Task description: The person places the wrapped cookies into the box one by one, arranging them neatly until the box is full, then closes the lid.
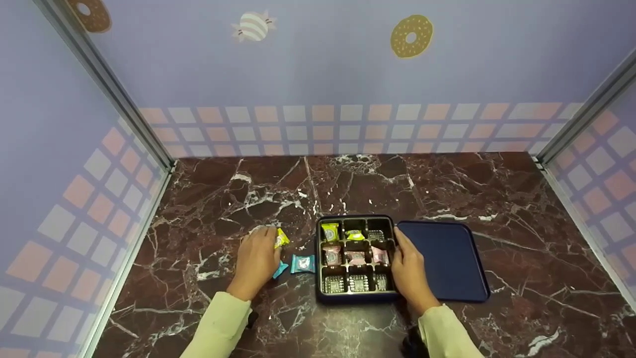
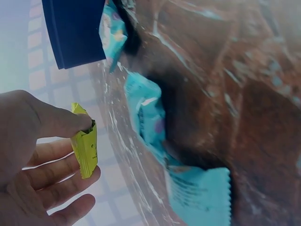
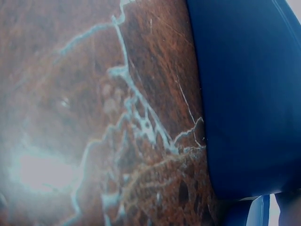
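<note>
My left hand pinches a yellow-wrapped candy between thumb and fingers, above the table left of the box. Light blue wrapped candies lie under and beside that hand; one blue candy is close to the box's left wall. The dark blue square box holds a divided tray. Yellow candies sit in the back row's left and middle compartments, and pink candies fill the middle row. Along the box's right wall rests my right hand, its fingers extended; its far side is hidden.
A dark blue lid lies flat on the table to the right of the box. The brown marbled table is bounded by lilac patterned panels at the back and both sides.
</note>
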Motion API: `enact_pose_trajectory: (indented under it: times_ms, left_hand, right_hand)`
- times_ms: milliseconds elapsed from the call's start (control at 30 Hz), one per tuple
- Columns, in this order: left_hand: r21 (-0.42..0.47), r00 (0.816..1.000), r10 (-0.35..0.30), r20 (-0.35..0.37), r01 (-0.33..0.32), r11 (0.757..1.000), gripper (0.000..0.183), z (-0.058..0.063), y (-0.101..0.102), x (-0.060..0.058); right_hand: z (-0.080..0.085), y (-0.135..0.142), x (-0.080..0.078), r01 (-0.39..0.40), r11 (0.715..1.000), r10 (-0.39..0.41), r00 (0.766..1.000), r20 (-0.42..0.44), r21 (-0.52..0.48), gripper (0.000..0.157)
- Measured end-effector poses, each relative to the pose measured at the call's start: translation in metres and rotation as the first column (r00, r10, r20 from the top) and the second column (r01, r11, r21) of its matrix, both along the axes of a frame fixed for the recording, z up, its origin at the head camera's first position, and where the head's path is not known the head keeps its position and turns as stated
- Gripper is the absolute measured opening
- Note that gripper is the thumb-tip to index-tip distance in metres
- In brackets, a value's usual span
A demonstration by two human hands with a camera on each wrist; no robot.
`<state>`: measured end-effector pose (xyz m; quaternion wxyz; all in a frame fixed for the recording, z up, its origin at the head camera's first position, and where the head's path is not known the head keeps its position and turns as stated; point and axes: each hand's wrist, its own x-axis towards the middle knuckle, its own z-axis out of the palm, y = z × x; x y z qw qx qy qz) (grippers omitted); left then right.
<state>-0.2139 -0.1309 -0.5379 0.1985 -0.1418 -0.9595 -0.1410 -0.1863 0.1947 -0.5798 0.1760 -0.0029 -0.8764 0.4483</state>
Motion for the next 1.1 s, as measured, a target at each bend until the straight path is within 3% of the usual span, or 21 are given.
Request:
enact_pose_trajectory:
  times_ms: [567, 867, 1100]
  left_hand:
    - [0.015, 0.996, -0.080, -0.031, 0.081, 0.997, 0.024, 0.014, 0.023, -0.003]
    - [-0.048, 0.995, -0.096, 0.023, 0.098, 0.994, 0.023, 0.026, 0.046, -0.011]
    - [-0.073, 0.993, -0.121, 0.011, 0.121, 0.990, 0.023, 0.030, 0.056, -0.013]
  right_hand:
    - [0.000, -0.001, 0.001, 0.008, 1.000, -0.008, 1.000, -0.001, -0.003, 0.049]
    - [0.000, 0.000, 0.000, 0.008, 1.000, -0.007, 1.000, 0.014, -0.016, 0.049]
    - [-0.001, 0.000, -0.001, 0.013, 1.000, -0.013, 1.000, 0.014, -0.018, 0.049]
